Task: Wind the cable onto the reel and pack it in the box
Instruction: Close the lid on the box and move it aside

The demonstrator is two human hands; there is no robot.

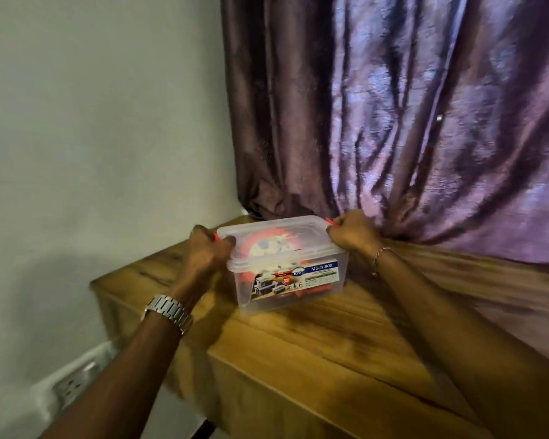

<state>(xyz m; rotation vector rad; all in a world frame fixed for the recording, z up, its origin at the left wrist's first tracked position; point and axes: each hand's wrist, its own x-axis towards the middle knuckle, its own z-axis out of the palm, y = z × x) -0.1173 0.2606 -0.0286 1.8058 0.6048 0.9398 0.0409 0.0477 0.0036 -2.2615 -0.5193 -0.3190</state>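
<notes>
A clear plastic box (293, 293) with a clear lid (276, 231) stands on a wooden table (346, 340). Through the lid and walls shows an orange and white cable reel (267, 245) lying inside. A printed label is stuck on the box's front. My left hand (208, 251) grips the orange latch at the box's left end. My right hand (354, 231) grips the orange latch at the right end. The lid sits on the box.
A purple curtain (425, 122) hangs behind and drapes onto the table at the right. A pale wall is at the left, with a white wall socket (73, 383) low down. The table's left and front edges are close to the box.
</notes>
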